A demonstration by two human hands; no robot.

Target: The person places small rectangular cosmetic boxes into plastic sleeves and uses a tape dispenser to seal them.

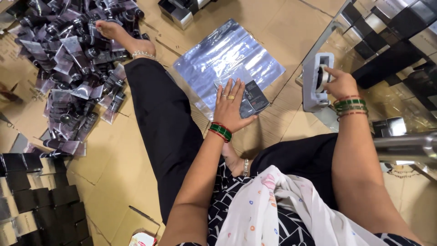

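hands: 2 | tape dispenser [317,82]: 1, right | bagged black box [251,96]: 1 | clear bag stack [225,59]: 1 | bagged tubes [75,59]: uncountable heap, far left

Bangles on the left hand [230,107] were red and green, same mix on the right hand [340,84]. Small box [253,96] was black, sitting on shiny silver-blue plastic sleeves [227,57]. Tape dispenser [316,82] was grey, trousers [159,118] black, scarf [277,205] white with tiny coloured dots, cardboard floor [114,173] plain tan.
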